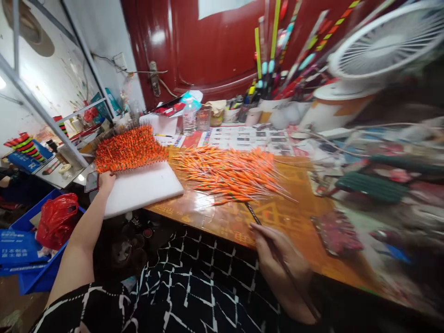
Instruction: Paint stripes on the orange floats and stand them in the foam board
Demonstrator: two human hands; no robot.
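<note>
My left hand (107, 180) reaches to the left part of a white foam board (145, 187). Its fingers are pinched against the lower edge of a dense block of upright orange fishing floats (130, 148) stuck in the board; what they grip is too small to make out. In my right hand (282, 263) is a thin dark paintbrush (253, 214), held like a pen. The brush's far end points at the front edge of a wide pile of loose orange floats (229, 173) with pale stems, lying on the wooden table (194, 206).
Behind the pile are printed sheets (248, 138), a plastic bottle (189, 121) and cups. A white fan (385, 44) stands at the right, beside tall coloured floats (274, 41). A dark red packet (336, 233) lies right of my hand. Below left sits a blue bin (31, 282) with a red bag (57, 219).
</note>
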